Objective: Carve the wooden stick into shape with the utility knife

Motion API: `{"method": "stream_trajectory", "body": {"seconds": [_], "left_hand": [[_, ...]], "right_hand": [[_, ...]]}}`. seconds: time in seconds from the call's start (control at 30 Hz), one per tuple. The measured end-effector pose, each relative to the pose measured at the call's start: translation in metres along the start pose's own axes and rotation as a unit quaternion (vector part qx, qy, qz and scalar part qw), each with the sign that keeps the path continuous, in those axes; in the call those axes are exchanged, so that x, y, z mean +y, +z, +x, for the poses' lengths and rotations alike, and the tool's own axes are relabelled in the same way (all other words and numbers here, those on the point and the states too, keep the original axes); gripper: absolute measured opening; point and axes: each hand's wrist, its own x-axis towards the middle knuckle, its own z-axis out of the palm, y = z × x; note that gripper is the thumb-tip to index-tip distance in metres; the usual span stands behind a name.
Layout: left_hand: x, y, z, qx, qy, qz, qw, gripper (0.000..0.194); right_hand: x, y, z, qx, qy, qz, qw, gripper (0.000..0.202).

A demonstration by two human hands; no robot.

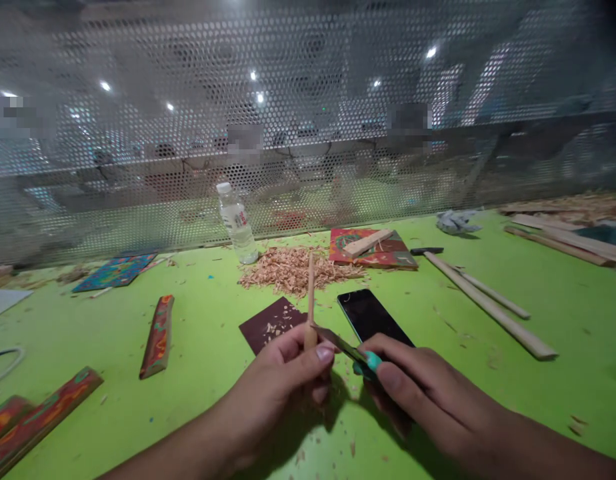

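My left hand (291,367) is closed around the lower end of a thin wooden stick (311,287), which points up and away from me. In my right hand (413,387) is a knife (338,341) with a turquoise and dark handle. Its blade lies against the stick just above my left thumb. Beneath the hands, a dark brown sheet of sandpaper (268,323) lies on the table with shavings on it. A black smartphone (375,319) rests just beyond my right hand, partly covered by it. A heap of wood shavings (293,268) sits past the stick's tip.
A plastic bottle (237,227) stands behind the shavings, near a perforated metal screen (298,167). Painted wood pieces (157,337) lie left on the green table (198,400). A painted board (405,250), a hammer (488,303), crumpled paper (457,222) and wooden strips (563,245) are to the right.
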Motion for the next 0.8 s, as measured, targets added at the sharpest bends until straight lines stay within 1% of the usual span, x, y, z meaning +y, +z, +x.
{"method": "stream_trajectory", "body": {"seconds": [0.07, 0.13, 0.2, 0.23, 0.3, 0.37, 0.43, 0.53, 0.6, 0.63, 0.73, 0.8], "left_hand": [[-0.001, 0.001, 0.001, 0.018, 0.008, -0.005, 1.0, 0.022], [-0.001, 0.003, 0.001, 0.017, 0.011, -0.006, 1.0, 0.019], [0.0, 0.005, 0.0, 0.015, 0.008, -0.009, 1.0, 0.014], [0.0, 0.005, 0.0, 0.016, 0.006, -0.01, 1.0, 0.016], [0.001, 0.006, -0.002, 0.013, 0.002, -0.003, 1.0, 0.028], [0.002, 0.006, -0.003, 0.002, 0.001, 0.029, 1.0, 0.037], [0.003, 0.006, -0.005, 0.004, 0.01, 0.078, 0.997, 0.038], [0.003, 0.007, -0.005, 0.049, 0.037, 0.135, 0.989, 0.032], [0.002, 0.008, -0.004, 0.071, 0.046, 0.141, 0.986, 0.028], [0.0, 0.008, -0.004, 0.07, 0.044, 0.138, 0.987, 0.027], [-0.005, 0.008, -0.002, 0.036, 0.034, 0.109, 0.993, 0.025], [-0.009, 0.008, -0.002, 0.014, 0.019, 0.093, 0.995, 0.023]], "right_hand": [[0.002, -0.001, 0.0, 0.024, -0.001, -0.006, 1.0, 0.038], [0.004, -0.004, 0.0, 0.052, 0.001, -0.01, 0.999, 0.035], [0.006, -0.005, 0.0, 0.062, 0.005, -0.006, 0.998, 0.035], [0.006, -0.006, 0.0, 0.055, 0.008, -0.001, 0.998, 0.036], [0.005, -0.004, 0.0, 0.028, 0.015, 0.012, 0.999, 0.04], [0.002, -0.002, 0.001, 0.004, 0.023, 0.012, 1.0, 0.043], [0.0, 0.001, 0.001, -0.004, 0.026, 0.007, 1.0, 0.047], [-0.002, 0.001, 0.001, -0.002, 0.019, 0.008, 1.0, 0.047], [-0.001, -0.001, 0.002, 0.025, 0.002, -0.014, 1.0, 0.043], [-0.001, -0.002, 0.002, 0.046, -0.004, -0.033, 0.998, 0.041], [0.001, -0.007, 0.003, 0.109, -0.002, -0.095, 0.989, 0.039], [0.002, -0.009, 0.005, 0.132, -0.017, -0.123, 0.983, 0.037]]}}
